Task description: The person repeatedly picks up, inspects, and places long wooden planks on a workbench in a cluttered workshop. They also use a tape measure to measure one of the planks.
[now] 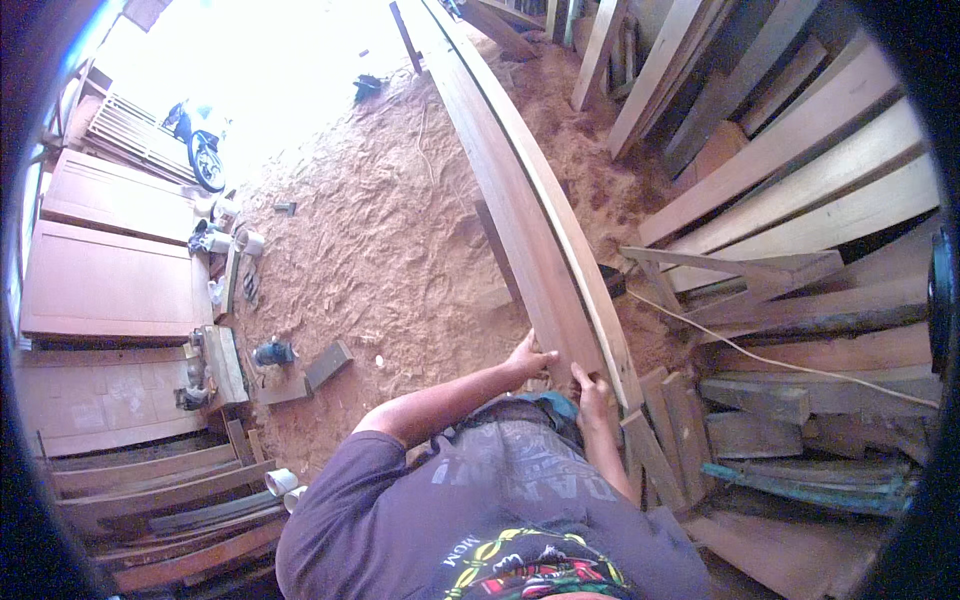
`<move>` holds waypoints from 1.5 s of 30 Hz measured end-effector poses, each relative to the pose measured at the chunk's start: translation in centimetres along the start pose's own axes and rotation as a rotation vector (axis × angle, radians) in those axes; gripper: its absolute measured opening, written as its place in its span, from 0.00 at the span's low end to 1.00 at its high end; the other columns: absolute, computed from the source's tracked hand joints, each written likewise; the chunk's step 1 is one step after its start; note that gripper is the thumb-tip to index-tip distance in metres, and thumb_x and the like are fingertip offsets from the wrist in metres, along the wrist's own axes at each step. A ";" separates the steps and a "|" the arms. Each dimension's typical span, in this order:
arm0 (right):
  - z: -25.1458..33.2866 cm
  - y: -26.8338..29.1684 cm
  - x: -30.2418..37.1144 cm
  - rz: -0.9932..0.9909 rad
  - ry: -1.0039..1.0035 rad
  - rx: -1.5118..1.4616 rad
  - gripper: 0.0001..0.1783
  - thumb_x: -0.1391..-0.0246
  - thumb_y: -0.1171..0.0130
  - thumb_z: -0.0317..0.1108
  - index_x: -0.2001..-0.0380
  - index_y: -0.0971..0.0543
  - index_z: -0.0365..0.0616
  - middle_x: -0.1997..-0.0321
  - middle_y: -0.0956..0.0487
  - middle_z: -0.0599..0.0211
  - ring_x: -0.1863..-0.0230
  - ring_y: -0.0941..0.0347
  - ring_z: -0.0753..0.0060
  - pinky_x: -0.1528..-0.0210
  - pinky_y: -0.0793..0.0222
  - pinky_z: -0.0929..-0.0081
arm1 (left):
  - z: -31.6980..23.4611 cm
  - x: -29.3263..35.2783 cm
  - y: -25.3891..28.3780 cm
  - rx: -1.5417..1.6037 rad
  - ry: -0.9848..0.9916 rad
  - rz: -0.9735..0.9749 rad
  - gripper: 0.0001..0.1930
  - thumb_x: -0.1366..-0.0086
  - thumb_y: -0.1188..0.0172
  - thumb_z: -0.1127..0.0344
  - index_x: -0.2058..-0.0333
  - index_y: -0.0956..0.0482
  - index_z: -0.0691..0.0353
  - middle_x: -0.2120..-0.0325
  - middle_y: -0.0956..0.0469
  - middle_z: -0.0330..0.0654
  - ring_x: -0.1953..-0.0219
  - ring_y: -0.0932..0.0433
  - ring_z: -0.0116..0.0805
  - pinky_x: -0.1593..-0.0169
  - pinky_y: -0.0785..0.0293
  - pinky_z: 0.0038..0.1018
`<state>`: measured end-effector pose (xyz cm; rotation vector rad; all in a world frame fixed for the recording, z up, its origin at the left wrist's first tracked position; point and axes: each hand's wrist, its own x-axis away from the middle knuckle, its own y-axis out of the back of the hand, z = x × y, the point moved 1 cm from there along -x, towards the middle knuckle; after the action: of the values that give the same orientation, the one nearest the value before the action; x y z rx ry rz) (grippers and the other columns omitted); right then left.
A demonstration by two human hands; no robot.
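Sawdust floor (400, 230), hands (560, 370) gripping plank (520, 210)

Long reddish-brown plank (520, 220) stretches away over sawdust.

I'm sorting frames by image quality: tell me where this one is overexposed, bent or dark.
Head view: daylight blows out the floor at upper left; fisheye bows the long plank that both hands grip; black vignette rings the corners; the stacked boards at right stay evenly lit and sharp.
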<state>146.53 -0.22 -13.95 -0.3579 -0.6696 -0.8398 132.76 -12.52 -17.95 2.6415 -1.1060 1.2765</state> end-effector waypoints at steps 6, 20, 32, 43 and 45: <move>1.3 0.7 0.4 0.056 -0.098 0.143 0.18 0.44 0.28 0.46 0.63 0.17 0.41 0.68 0.19 0.72 0.72 0.26 0.78 0.69 0.33 0.76 | -1.9 0.0 1.8 -0.227 0.146 0.147 0.37 0.30 0.33 0.55 0.29 0.43 0.49 0.47 0.20 0.48 0.53 0.18 0.40 0.58 0.17 0.35; 7.8 -5.2 3.8 -0.146 -0.166 0.810 0.29 0.39 0.33 0.51 0.81 0.20 0.35 0.83 0.20 0.62 0.84 0.25 0.76 0.81 0.28 0.73 | -3.7 -1.7 27.2 -0.013 0.165 -0.024 0.29 0.27 0.37 0.55 0.33 0.30 0.60 0.51 0.17 0.44 0.57 0.17 0.34 0.61 0.18 0.33; 16.0 -34.1 -5.3 0.211 0.479 1.034 0.16 0.41 0.32 0.45 0.66 0.12 0.41 0.73 0.13 0.63 0.70 0.16 0.74 0.64 0.23 0.71 | -0.6 2.6 56.4 0.422 0.105 -0.727 0.14 0.29 0.40 0.64 0.48 0.23 0.62 0.64 0.17 0.41 0.67 0.16 0.37 0.73 0.19 0.32; 24.7 -49.5 -18.3 0.410 0.820 1.022 0.14 0.41 0.34 0.42 0.68 0.17 0.41 0.70 0.16 0.55 0.67 0.17 0.60 0.61 0.24 0.61 | 2.0 2.4 60.9 0.626 0.232 -0.686 0.14 0.30 0.43 0.64 0.47 0.24 0.60 0.59 0.19 0.43 0.66 0.20 0.37 0.71 0.28 0.32; 25.8 -53.5 -22.4 0.443 1.036 1.020 0.14 0.37 0.39 0.44 0.65 0.18 0.44 0.66 0.19 0.51 0.61 0.20 0.50 0.59 0.27 0.52 | -2.6 2.1 65.0 0.567 0.235 -0.666 0.15 0.29 0.44 0.64 0.46 0.25 0.60 0.57 0.20 0.43 0.63 0.21 0.37 0.67 0.29 0.33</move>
<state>83.73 -7.15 -7.99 0.8031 0.0336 -0.1067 93.06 -61.83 -33.05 2.6919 0.2143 1.8179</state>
